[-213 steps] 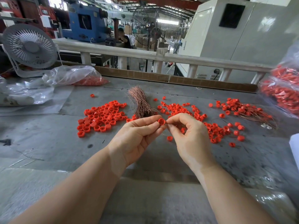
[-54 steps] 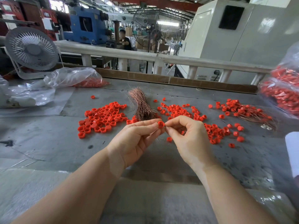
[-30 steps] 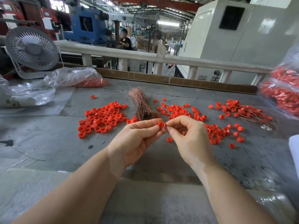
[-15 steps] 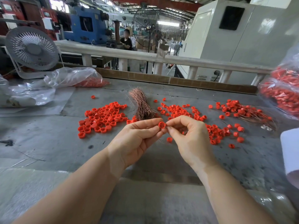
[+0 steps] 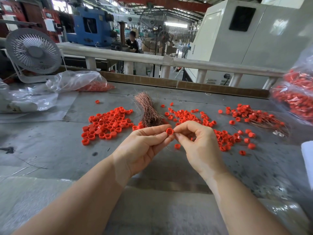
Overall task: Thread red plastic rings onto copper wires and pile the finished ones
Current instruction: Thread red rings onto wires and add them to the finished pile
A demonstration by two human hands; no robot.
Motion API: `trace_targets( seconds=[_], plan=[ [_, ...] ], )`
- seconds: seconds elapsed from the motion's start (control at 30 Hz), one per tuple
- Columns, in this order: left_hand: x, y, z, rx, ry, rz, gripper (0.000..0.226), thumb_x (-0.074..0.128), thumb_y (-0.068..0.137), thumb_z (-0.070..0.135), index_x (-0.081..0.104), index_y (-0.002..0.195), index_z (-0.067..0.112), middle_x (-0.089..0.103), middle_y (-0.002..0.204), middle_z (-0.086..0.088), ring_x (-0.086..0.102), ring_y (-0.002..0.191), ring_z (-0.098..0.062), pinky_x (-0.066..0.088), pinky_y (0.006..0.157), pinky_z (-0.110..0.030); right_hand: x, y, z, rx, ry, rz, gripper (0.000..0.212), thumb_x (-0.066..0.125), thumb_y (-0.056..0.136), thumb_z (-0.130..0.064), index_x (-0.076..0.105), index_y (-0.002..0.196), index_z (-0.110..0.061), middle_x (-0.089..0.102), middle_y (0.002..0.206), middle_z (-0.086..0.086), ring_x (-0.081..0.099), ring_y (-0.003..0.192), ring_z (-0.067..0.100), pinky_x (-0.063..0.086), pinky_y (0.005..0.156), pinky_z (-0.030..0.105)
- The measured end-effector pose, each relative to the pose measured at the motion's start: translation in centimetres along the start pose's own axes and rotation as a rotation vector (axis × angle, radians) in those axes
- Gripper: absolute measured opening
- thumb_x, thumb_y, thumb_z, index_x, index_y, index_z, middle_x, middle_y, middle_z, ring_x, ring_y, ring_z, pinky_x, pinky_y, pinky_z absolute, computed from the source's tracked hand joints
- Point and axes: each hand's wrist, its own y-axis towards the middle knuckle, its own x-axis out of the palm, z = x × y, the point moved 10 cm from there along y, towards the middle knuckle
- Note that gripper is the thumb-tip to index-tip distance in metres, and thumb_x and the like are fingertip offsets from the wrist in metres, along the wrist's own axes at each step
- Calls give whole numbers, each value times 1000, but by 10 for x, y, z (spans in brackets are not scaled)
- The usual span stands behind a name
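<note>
My left hand (image 5: 144, 146) pinches a red plastic ring (image 5: 169, 131) between thumb and fingertips above the grey table (image 5: 50, 146). My right hand (image 5: 198, 143) pinches a thin copper wire at the ring's right side; a bit of wire (image 5: 169, 149) hangs below the hands. A bundle of copper wires (image 5: 149, 112) lies just behind the hands. Loose red rings lie in a patch at the left (image 5: 108, 122) and a spread at the right (image 5: 203, 122). The pile of threaded rings with wires (image 5: 254, 116) lies at the far right.
A white fan (image 5: 33, 51) stands at the back left beside clear plastic bags (image 5: 72, 82) with red parts. Bags of red pieces (image 5: 298, 99) sit at the right edge. A white object (image 5: 308, 163) pokes in at the right. A white rail (image 5: 152, 60) runs behind the table.
Both hands stay together at the same spot, working the ring and wire with small finger movements. The white object at the right edge has shifted slightly.
</note>
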Motion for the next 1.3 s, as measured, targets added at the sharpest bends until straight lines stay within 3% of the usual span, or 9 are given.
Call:
trace_targets(
  seconds=[0.23,0.43,0.63,0.83,0.93,1.0,1.07,1.1,1.3],
  plan=[
    [1,0,1,5,4,-10,20,58,61,-5,75,70,0,71,75,-15,71,67,-16,55,57,-18,4,1,3,42,104,-24,19,64,82,2,68,74,-14,66,72,5,60,67,20,54,67,48],
    [3,0,2,9,-34,-28,19,57,62,-5,74,71,-2,71,75,-15,71,67,-16,56,58,-18,3,1,5,80,163,-17,21,65,83,0,68,73,-18,66,67,1,58,63,29,53,60,49],
    [4,-1,2,17,-64,-34,24,57,63,-6,66,86,-4,71,74,-15,70,66,-16,56,58,-19,3,1,7,109,180,-18,25,64,84,1,68,74,-21,65,66,-9,56,61,10,55,57,47],
    [4,-1,1,14,-47,-38,26,57,64,-5,63,90,-4,70,73,-14,71,67,-16,56,59,-18,-1,1,-1,4,44,12,32,64,84,1,66,72,-29,64,78,4,59,69,16,54,62,43],
    [4,-1,1,6,-46,-41,27,58,64,-4,63,91,-4,70,74,-15,71,67,-16,56,58,-18,-2,0,-3,-34,24,23,25,65,83,2,69,75,-22,62,77,3,58,71,18,54,61,47],
    [4,-1,1,3,-44,-43,26,58,65,-3,63,91,-4,70,74,-14,70,67,-16,56,57,-18,-2,0,-5,-59,-1,30,22,65,82,1,71,77,-20,62,77,0,58,71,15,54,63,38],
    [4,-1,0,3,-44,-45,26,58,66,-3,62,92,-4,70,73,-14,70,66,-15,56,57,-18,-3,-1,-10,-95,-50,43,22,66,82,1,70,77,-20,63,76,-1,56,72,11,45,63,14],
    [4,-1,0,3,-45,-46,26,58,66,-3,62,92,-4,70,73,-13,70,65,-15,56,58,-18,-3,-1,-11,-102,-65,49,21,66,81,1,70,77,-19,63,76,-1,56,72,9,40,62,10],
    [3,0,-1,-4,-46,-38,27,59,65,-2,63,91,-4,71,74,-13,70,65,-14,56,57,-18,-3,0,-9,-78,-23,39,26,64,82,3,68,76,-23,63,76,0,57,70,12,46,62,19]
  ],
)
